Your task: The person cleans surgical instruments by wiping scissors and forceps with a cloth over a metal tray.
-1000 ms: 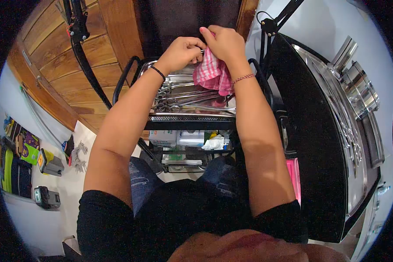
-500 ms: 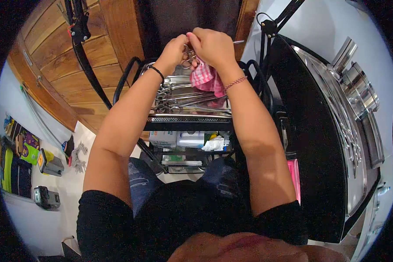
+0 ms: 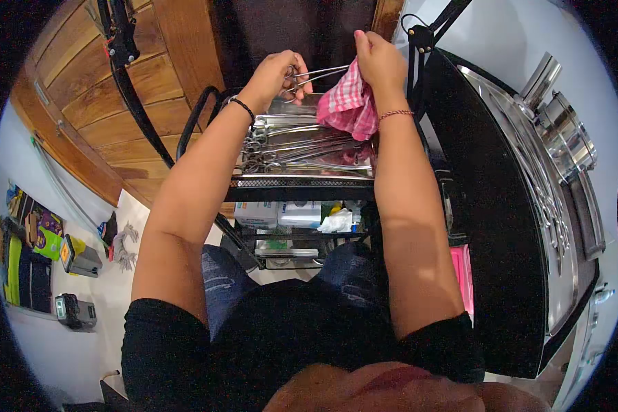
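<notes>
My left hand (image 3: 276,77) is closed around the ring handles of a long pair of metal forceps (image 3: 321,71), whose thin shafts point right. My right hand (image 3: 383,65) grips a pink checked cloth (image 3: 347,103) at the far end of the shafts, and its fingers and the tips are hidden. The cloth hangs down over a metal tray (image 3: 360,156) on a black cart. Several long ring-handled instruments (image 3: 309,145) lie in the tray, with their handles bunched at its left.
To the right, a black counter (image 3: 487,226) bears a long metal tray (image 3: 562,312) with more instruments and a round steel container (image 3: 568,137). Black cart posts rise on both sides. Packets and boxes (image 3: 257,213) sit on the lower shelf. A wooden door (image 3: 117,89) is at left.
My right hand has moved right with the cloth, away from my left hand. The forceps shafts now show between the hands. My left hand has stayed nearly in place.
</notes>
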Demonstrator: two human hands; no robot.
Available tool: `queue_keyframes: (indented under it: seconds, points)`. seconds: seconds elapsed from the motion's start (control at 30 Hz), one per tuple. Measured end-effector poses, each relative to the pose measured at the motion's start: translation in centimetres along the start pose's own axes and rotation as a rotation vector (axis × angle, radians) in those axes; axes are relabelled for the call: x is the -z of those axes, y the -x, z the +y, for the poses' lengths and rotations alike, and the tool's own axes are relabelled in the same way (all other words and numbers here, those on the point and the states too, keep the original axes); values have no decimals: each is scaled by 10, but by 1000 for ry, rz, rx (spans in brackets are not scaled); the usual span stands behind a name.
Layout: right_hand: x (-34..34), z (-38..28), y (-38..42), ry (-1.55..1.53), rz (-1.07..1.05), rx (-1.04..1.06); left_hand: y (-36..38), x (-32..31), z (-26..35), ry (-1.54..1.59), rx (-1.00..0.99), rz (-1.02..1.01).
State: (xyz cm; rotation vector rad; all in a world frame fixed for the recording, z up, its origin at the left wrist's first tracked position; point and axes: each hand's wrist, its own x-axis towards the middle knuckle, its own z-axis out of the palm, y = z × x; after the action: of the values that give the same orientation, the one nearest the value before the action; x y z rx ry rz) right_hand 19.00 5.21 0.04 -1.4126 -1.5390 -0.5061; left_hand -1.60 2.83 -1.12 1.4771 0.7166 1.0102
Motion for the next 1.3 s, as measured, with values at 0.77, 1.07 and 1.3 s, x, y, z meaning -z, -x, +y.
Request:
queue_keyframes:
  seconds: [0.77, 1.07, 1.3]
  points:
    - [-1, 1, 7, -186, -202, -223, 44, -90, 112, -123, -46, -348]
    - [-52, 24, 14, -558, -258, -224, 47, -166, 140, -321, -86, -494]
    - [-43, 19, 15, -368, -230, -95, 26, -217, 149, -581, -202, -389]
